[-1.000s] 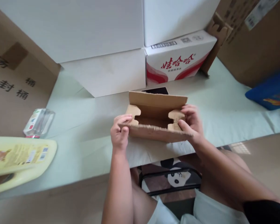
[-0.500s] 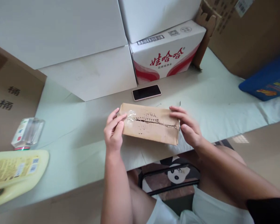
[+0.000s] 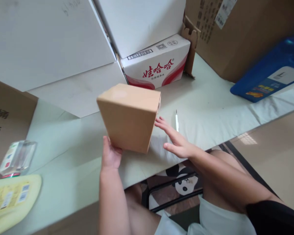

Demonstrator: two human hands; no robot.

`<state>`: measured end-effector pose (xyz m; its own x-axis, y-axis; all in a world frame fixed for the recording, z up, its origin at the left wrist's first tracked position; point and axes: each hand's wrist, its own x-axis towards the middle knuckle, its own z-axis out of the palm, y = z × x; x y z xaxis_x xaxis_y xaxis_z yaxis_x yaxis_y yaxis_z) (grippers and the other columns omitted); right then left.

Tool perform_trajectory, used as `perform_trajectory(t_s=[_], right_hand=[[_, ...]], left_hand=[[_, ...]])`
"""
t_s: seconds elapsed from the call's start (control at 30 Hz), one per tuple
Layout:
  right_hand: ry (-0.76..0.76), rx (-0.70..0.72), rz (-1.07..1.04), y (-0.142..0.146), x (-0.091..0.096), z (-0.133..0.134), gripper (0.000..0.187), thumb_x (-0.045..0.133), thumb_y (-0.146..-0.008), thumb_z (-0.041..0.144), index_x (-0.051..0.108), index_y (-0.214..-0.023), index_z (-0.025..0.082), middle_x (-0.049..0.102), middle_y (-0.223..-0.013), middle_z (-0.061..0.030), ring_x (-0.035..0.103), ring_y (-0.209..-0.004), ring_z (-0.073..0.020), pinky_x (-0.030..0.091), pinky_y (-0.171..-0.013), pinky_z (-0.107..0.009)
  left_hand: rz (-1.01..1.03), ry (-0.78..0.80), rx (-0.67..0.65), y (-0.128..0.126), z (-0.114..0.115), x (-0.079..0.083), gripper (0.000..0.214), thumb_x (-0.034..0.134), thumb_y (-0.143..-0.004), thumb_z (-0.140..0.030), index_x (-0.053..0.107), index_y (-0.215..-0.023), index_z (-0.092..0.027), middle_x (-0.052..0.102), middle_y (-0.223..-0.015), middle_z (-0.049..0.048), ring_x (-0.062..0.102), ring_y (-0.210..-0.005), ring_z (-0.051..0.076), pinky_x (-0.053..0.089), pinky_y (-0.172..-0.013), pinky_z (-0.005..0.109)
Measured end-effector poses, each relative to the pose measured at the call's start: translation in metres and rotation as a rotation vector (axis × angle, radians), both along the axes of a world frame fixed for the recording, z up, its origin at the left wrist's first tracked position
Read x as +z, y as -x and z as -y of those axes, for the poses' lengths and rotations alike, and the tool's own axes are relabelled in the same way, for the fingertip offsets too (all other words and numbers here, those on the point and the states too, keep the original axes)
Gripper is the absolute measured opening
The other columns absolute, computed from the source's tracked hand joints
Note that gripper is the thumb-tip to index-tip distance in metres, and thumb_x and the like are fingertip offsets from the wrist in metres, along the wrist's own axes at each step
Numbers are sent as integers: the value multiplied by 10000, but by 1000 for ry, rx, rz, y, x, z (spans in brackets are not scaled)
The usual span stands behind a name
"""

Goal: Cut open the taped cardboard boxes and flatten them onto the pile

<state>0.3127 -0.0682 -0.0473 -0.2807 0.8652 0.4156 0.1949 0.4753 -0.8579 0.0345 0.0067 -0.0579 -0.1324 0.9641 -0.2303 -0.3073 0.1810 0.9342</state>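
- Lifting plain brown cardboard box [image 3: 128, 117] off pale green table [image 3: 210, 107] since earlier; left hand [image 3: 110, 153] clamps its lower edge.
- Right hand [image 3: 176, 140] now off it, fingers spread.

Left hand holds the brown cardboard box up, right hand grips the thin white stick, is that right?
Not quite. In the head view the right hand is open beside the brown cardboard box, gripping nothing; the thin white stick lies on the table. The left hand does hold the box up.
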Motion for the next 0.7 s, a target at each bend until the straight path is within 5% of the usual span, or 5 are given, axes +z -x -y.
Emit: perform_trajectory(t_s=[0.27, 0.43, 0.53, 0.6, 0.7], right_hand=[[-74, -176, 1, -11, 5, -1, 583, 562, -995, 516, 448, -1548, 373, 288, -1712, -42, 287, -1595, -261, 313, -1296, -519], [7, -191, -89, -15, 7, 2, 310, 595, -988, 472, 694, -1254, 348, 439, -1632, -29, 442, -1511, -268, 399, -1238, -545], [44, -141, -62, -9, 3, 1, 336, 622, -967, 488, 713, -1235, 309, 395, -1662, -54, 409, -1533, -291, 406, -1225, -559], [40, -102, -52, -2, 0, 1, 356, 641, -954, 482, 706, -1252, 298, 337, -1694, -60, 371, -1556, -297, 411, -1218, -556], [30, 24, -44, 7, 0, 4, 310, 655, -956, 411, 699, -1240, 296, 406, -1658, -75, 383, -1552, -281, 420, -1209, -540]], left_hand=[[-254, 243, -714, -21, 21, 8, 775, 635, -654, -914, 709, -836, -164, 746, -714, 101, 662, -558, 182, 378, -425, 241], [-404, 340, -1055, -5, 25, 20, 612, 786, -664, -747, 759, -758, -143, 758, -688, 134, 577, -441, 151, 248, -400, 239], [-478, 344, -838, 10, 20, 16, 585, 786, -690, -703, 767, -874, -148, 792, -893, 174, 664, -550, 186, 337, -420, 238], [-467, 236, -460, 17, 14, 10, 616, 786, -692, -695, 728, -1011, -170, 778, -1043, 178, 731, -705, 220, 443, -480, 247], [-386, -171, 34, 22, 4, 0, 765, 779, -689, -710, 589, -1282, -266, 657, -1359, 148, 703, -1151, 269, 592, -765, 314]])
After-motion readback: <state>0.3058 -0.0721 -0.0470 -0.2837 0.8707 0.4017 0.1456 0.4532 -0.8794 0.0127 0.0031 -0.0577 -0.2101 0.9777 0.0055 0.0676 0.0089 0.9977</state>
